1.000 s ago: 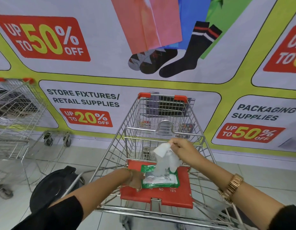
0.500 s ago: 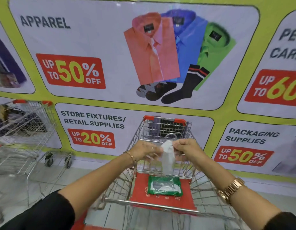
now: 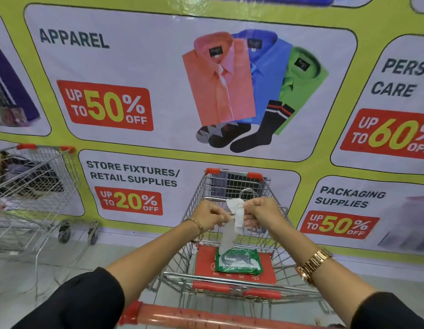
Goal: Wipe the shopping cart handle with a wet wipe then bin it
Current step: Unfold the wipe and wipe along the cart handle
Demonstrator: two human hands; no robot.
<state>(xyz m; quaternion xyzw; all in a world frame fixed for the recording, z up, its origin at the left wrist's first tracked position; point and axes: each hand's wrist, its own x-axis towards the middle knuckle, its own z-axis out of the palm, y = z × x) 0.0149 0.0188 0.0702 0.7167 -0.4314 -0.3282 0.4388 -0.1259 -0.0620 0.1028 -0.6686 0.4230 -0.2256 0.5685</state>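
A white wet wipe [image 3: 237,216] hangs in the air above the cart, pinched at its top between my left hand [image 3: 209,216] and my right hand [image 3: 262,216]. Its lower end trails down toward the green wipe pack [image 3: 239,262], which lies flat on the red child-seat flap [image 3: 204,260] of the wire shopping cart [image 3: 232,184]. The cart's red handle [image 3: 206,315] runs across the bottom of the view, below both forearms and untouched.
A second wire cart [image 3: 32,186] stands at the left against the wall. A large sale banner [image 3: 135,108] covers the wall right behind both carts. Pale tiled floor [image 3: 16,281] lies left of my cart.
The wipe came out of the pack and rose. My left hand left the pack and joined the right on the wipe. The view tilted up and the red handle came into sight.
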